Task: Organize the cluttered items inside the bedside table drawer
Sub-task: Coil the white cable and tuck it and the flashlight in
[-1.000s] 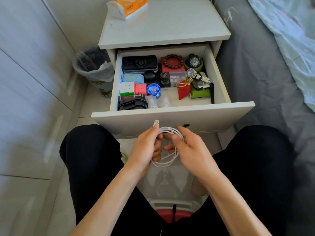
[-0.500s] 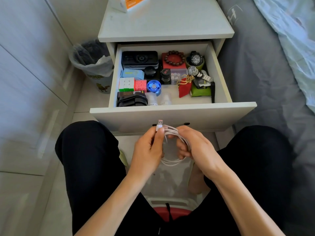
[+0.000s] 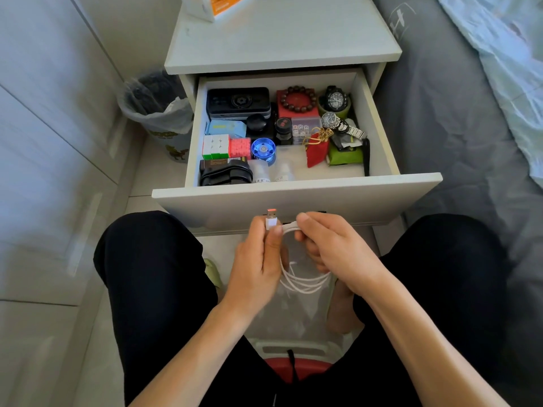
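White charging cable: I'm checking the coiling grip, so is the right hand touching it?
Touching. The head view shows the right hand pinching the white charging cable strands between thumb and fingers, beside the left hand holding the plug.

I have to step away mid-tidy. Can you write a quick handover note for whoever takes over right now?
Left hand: pinching the USB plug of the white cable.
Right hand: gripping the gathered loops beside it.
Both are in front of the open drawer, above the lap.
Done: cable mostly coiled; drawer items sit grouped.
Left: finish the coil, then place it, perhaps in the bare patch near the red pouch.
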The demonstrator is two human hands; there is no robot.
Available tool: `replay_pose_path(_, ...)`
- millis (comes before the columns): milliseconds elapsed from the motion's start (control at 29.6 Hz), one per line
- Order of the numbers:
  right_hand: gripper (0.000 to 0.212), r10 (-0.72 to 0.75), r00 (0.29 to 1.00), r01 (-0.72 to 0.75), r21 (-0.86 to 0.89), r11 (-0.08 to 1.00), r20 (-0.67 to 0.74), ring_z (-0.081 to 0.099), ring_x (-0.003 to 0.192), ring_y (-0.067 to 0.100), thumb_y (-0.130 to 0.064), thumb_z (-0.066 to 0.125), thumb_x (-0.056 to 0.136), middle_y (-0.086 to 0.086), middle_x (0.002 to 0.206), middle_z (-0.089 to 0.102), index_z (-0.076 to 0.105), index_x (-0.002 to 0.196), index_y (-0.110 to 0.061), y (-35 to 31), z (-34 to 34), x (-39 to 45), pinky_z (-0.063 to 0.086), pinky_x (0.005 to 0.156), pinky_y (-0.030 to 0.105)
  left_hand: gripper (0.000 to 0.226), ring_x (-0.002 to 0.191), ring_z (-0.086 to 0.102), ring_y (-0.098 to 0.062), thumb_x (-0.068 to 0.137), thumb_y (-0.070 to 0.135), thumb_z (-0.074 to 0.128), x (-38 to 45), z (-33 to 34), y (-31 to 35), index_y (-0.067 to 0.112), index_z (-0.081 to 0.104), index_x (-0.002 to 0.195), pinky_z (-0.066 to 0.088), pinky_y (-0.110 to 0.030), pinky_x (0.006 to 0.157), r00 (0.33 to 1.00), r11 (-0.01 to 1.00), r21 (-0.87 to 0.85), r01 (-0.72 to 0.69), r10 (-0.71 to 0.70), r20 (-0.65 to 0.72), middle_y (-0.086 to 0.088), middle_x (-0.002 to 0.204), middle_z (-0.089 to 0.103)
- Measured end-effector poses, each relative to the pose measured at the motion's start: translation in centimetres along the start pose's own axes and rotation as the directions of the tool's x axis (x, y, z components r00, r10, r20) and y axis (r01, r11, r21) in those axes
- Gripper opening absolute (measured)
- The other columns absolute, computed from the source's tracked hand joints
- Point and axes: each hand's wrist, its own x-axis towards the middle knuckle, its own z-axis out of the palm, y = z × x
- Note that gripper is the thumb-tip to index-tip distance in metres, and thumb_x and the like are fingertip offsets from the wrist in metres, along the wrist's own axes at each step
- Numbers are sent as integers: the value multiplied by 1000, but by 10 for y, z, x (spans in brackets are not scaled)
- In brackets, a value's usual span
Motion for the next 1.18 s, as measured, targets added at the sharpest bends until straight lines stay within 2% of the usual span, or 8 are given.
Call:
replay_pose_path(203, 41, -53, 998, 55, -110, 992, 21, 32, 39, 3, -32, 43, 102, -12, 44, 37, 57, 65, -22, 1, -6, 2, 27, 42, 13, 41, 62, 57, -16, 98, 52, 47, 3, 0, 2, 21, 69, 86, 46, -27, 60, 971, 943, -239, 232, -209, 114, -9, 66, 60)
replay_pose_path(338, 39, -32, 996, 36, -49, 998, 83, 37, 37, 1, -26, 48, 102, -13, 42, 49, 60, 67, -15, -3, -10, 2, 30, 42, 11, 41, 68, 68, -27, 94, 45, 52, 10, -6, 9, 10, 69, 79, 56, -32, 67, 823, 610, -553, 567, -396, 407, -9, 67, 60)
replay_pose_path(473, 40, 65, 995, -74, 111, 991, 81, 24, 41, 11, -27, 61, 96, -6, 47, 31, 58, 58, -17, -3, -14, 5, 23, 41, 21, 39, 38, 40, -14, 94, 42, 45, 10, -14, 10, 15, 58, 70, 53, -29, 65, 729, 458, -568, 684, -390, 563, 4, 44, 32)
replay_pose_path(642, 37, 170, 979, -202, 405, 892, 115, 15, 43, 12, -17, 63, 92, 0, 53, 18, 55, 56, -16, 0, -14, 8, 17, 40, 21, 52, 34, 22, -10, 92, 56, 39, 19, -16, 18, 16, 61, 68, 47, -26, 60, 713, 546, -471, 692, -421, 560, 5, 43, 23)
replay_pose_path(744, 30, 188, 974, -226, 493, 840, 126, 19, 39, 8, -16, 61, 92, -2, 50, 27, 59, 62, -15, 0, -12, 12, 17, 37, 19, 43, 33, 22, -9, 91, 46, 50, 24, -16, 20, 13, 63, 66, 49, -27, 57, 728, 428, -593, 682, -471, 498, 5, 41, 25)
replay_pose_path(845, 16, 186, 974, -226, 480, 848, 132, 21, 38, 6, -18, 60, 93, -1, 52, 38, 60, 85, -4, -2, -10, 17, 20, 35, 18, 31, 32, 22, -7, 86, 32, 59, 26, -14, 19, 9, 62, 66, 41, -22, 44, 731, 270, -721, 638, -508, 456, 6, 42, 25)
replay_pose_path(1048, 28, 80, 996, -49, 478, 877, -44, 57, 60, 16, -23, 52, 100, 7, 75, 64, 73, 88, -10, 9, -14, 20, 50, 55, 26, 29, 33, 18, -6, 91, 30, 53, 37, -17, 26, 12, 59, 69, 21, -20, 33, 802, 281, -796, 536, -463, 377, 7, 44, 25)
replay_pose_path(1183, 30, 57, 998, -59, 197, 979, 15, 57, 63, 20, -13, 48, 92, 1, 82, 72, 76, 103, -20, 24, -2, 17, 37, 47, 23, 25, 35, 18, -7, 94, 29, 48, 47, -29, 30, 15, 52, 74, 22, -21, 36, 866, 240, -888, 392, -421, 269, 7, 47, 24)
